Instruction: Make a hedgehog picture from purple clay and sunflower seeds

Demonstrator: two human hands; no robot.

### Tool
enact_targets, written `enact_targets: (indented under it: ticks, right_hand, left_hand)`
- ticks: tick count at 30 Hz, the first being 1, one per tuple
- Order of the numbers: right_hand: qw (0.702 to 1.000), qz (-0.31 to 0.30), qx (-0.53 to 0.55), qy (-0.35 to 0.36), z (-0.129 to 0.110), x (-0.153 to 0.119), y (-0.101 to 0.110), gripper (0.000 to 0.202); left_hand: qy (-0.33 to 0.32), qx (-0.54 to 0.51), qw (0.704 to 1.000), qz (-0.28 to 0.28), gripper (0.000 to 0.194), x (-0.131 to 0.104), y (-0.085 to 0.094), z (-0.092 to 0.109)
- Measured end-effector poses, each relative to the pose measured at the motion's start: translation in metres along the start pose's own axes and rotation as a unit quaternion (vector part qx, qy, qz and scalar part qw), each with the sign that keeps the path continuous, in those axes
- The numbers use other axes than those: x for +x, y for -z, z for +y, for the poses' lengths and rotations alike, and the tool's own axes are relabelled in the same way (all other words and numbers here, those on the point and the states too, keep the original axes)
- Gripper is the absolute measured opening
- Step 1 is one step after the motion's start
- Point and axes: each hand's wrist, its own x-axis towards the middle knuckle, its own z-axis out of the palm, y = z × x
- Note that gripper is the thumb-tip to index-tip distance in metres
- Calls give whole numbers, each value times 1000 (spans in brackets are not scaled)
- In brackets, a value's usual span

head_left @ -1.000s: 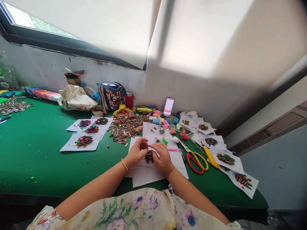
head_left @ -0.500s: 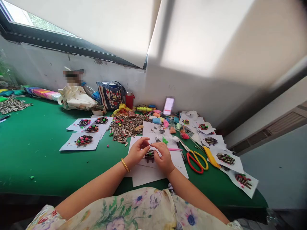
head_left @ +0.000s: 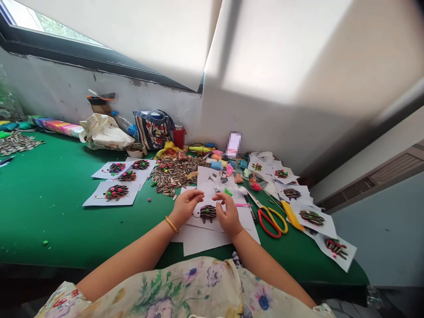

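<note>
My left hand [head_left: 187,206] hovers at the left of a seed hedgehog [head_left: 208,213], its thumb and fingers brought together; whatever may be between the tips is too small to make out. Over the hedgehog's right side is my right hand [head_left: 229,216], fingers curved and thumb apart, with nothing visible in it. Striped seeds form the hedgehog's body on a white paper sheet [head_left: 207,242], with dark legs, a green ball on its back and a pale head partly behind my left hand. A bit of green clay [head_left: 228,191] lies just beyond my right hand.
Red-and-yellow scissors [head_left: 272,221] and a yellow tool [head_left: 292,215] lie at right. Finished-looking hedgehog cards [head_left: 112,199] sit left, others [head_left: 323,229] along the right edge. Behind are a seed pile [head_left: 172,176], coloured clay [head_left: 217,165], a phone [head_left: 233,145] and bags [head_left: 154,131].
My hands, fingertips close together over the hedgehog before, have drawn apart. More of the hedgehog, including its head, now shows between them.
</note>
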Motion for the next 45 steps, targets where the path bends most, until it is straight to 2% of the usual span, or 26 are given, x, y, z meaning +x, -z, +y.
enact_targets:
  ticks: [3, 7, 11, 13, 15, 17, 20, 22, 25, 32, 35, 38, 41, 45]
  right_hand:
    - [1000, 10, -6, -15, 5, 2, 2, 30]
    - [999, 15, -18, -21, 9, 4, 5, 30]
    - [998, 11, -54, -23, 13, 8, 13, 26]
    - [997, -13, -69, -31, 16, 10, 20, 24]
    - [994, -68, -81, -37, 18, 10, 28, 24]
    - [983, -148, -103, -31, 17, 7, 35, 36]
    - [955, -247, -166, -17, 11, 0, 43, 78]
    - [937, -281, -206, -23, 6, -5, 46, 97]
    - [923, -303, -235, -43, 1, -9, 46, 103]
    - [917, -303, -257, -32, 3, -8, 35, 99]
    - [916, -303, -263, -25, 4, -7, 30, 98]
    - [921, -293, -256, -17, 4, -3, 28, 93]
    - [940, -251, -233, -13, 2, 6, 28, 77]
    - [978, -147, -148, 6, 0, 18, 23, 41]
  left_hand:
    - [33, -49, 998, 8, 34, 3, -1, 1]
    - [89, -112, 990, -10, 46, 3, 0, 5]
    - [119, -128, 985, -1, 45, 4, 3, 8]
    - [122, -130, 984, 8, 40, 5, 6, 8]
    - [119, -136, 983, 22, 35, 7, 9, 7]
    - [121, -148, 981, 37, 34, 9, 11, 5]
    - [141, -171, 974, 46, 40, 12, 14, 4]
    - [154, -181, 970, 46, 45, 13, 14, 5]
    - [161, -180, 969, 42, 47, 12, 15, 7]
    - [122, -138, 982, 34, 33, 13, 19, 4]
    - [117, -124, 984, 43, 32, 14, 20, 3]
    - [129, -126, 983, 27, 37, 14, 20, 3]
    - [133, -130, 982, 13, 41, 14, 19, 3]
    - [137, -105, 985, -3, 38, 12, 18, 4]
